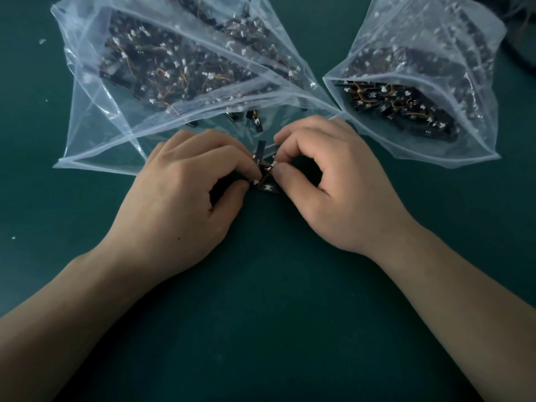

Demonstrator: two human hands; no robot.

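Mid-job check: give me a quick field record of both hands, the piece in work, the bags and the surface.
left hand: grip pinches the wired modules from the left
right hand: grip pinches the same cluster near a white connector
wired modules: small black boards joined by orange-brown wires, between the fingertips
large bag: clear plastic, behind the left hand, packed with similar modules
small bag: clear, far right, mouth open, holds similar modules
table: dark green
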